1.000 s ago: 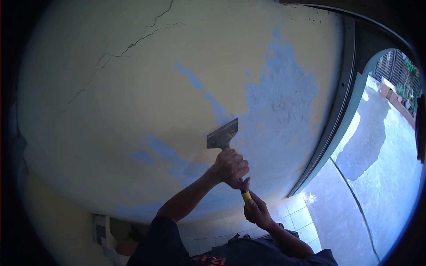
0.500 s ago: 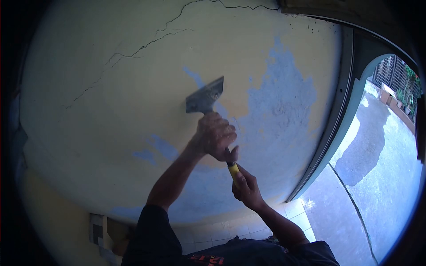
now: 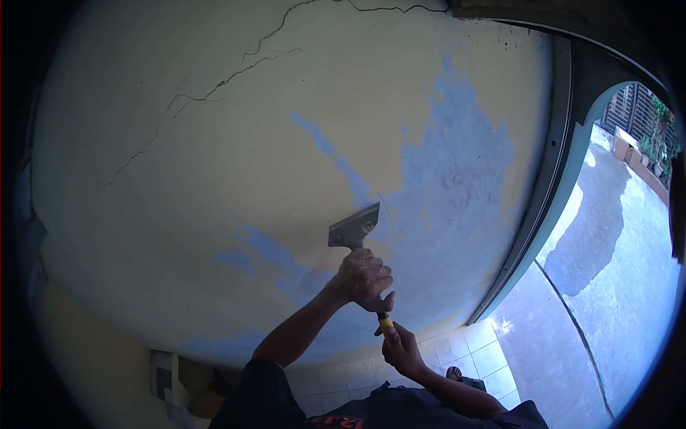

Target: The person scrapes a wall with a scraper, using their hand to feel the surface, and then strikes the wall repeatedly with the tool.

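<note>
A wide-bladed scraper (image 3: pixel 354 226) with a yellow-and-black handle is held by both hands, its blade near the cream wall (image 3: pixel 214 157). My left hand (image 3: pixel 364 279) is closed round the scraper's neck, just below the blade. Lower down, my right hand (image 3: pixel 401 350) wraps the yellow end of the handle. Bluish patches (image 3: pixel 457 150) show where the cream coat is absent, and a narrow blue strip runs from the upper left down to the blade. Whether the blade touches the wall is hard to tell.
Dark cracks (image 3: pixel 219 84) cross the upper wall. At the right a dark frame (image 3: pixel 549 179) edges an opening onto concrete ground (image 3: pixel 629 286). Pale floor tiles (image 3: pixel 486 357) and a foot (image 3: pixel 454 372) show below; plants (image 3: pixel 661 139) stand at the far right.
Both hands and the scraper have moved down and slightly right. The blue strip formerly behind the blade now shows in full. A foot has come into view at the bottom.
</note>
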Tool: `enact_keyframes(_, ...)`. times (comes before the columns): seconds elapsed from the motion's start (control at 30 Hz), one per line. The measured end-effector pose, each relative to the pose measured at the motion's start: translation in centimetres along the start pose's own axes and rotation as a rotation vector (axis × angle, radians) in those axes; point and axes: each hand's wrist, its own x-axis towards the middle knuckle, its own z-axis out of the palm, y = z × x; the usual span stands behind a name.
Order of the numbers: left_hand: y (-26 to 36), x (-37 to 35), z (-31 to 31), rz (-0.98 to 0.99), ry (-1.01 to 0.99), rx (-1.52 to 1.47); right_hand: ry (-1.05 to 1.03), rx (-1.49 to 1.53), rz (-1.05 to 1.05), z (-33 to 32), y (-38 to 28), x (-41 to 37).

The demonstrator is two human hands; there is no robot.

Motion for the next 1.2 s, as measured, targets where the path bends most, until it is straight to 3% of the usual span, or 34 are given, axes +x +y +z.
enact_keyframes(0.1, -1.0, 0.5, -1.0, 0.002, -0.018, 0.059, -0.008, -0.121, -0.011, 0.2, -0.5, 1.5)
enact_keyframes(0.27, -3.8, 3.8, -4.9, 0.076, 0.118, 0.205, -0.045, -0.205, -0.113, 1.1, -4.8, 4.7)
enact_keyframes(0.47, -5.6, 6.0, -7.3, 0.111, 0.16, 0.241, -0.067, -0.173, -0.164, 2.6, -8.1, 5.8)
enact_keyframes(0.73, 0.9, 4.9, 0.7, 0.161, 0.01, -0.063, 0.113, 0.024, -0.076, -1.0, -1.3, -1.5)
enact_keyframes(0.97, -1.1, 7.1, 4.6, 0.111, 0.023, -0.039, 0.142, -0.034, -0.092, -4.8, -3.0, 0.6)
enact_keyframes(1.2, -1.5, 7.7, 4.3, 0.099, -0.025, -0.003, 0.145, -0.127, -0.122, -4.9, -3.6, 1.4)
